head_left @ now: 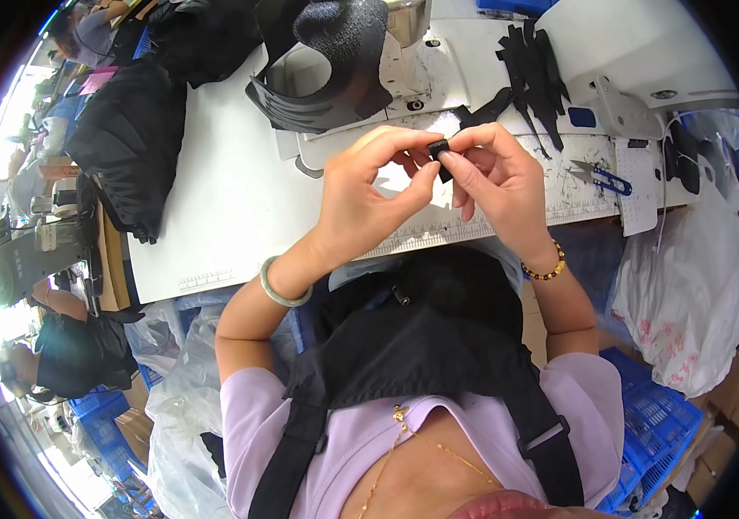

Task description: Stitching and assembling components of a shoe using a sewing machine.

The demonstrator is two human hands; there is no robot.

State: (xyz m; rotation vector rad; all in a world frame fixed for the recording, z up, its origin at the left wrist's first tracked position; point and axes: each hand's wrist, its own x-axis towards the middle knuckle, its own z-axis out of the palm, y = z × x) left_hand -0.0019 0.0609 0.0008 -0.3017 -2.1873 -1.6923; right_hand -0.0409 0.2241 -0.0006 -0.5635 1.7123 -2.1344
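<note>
A small folded piece of black strip (pixel 440 150) is held up between my two hands over the front of the white table. My left hand (pixel 359 186) pinches its left side between thumb and forefinger. On the other side, my right hand (pixel 501 177) grips it with the thumb and forefinger, and the other fingers curl beneath. Much of the strip is hidden by the fingertips. Just beyond the hands lies a curved black fabric piece (pixel 354 39) with a round opening. A short black strip (pixel 489 109) rests behind my right hand.
Several loose black strips (pixel 532 69) lie at the back right. Blue-handled thread snips (pixel 603 179) sit to the right. Dark fabric (pixel 131 138) is heaped at the left table edge. A white plastic bag (pixel 689 294) hangs at the right, above a blue crate (pixel 650 432).
</note>
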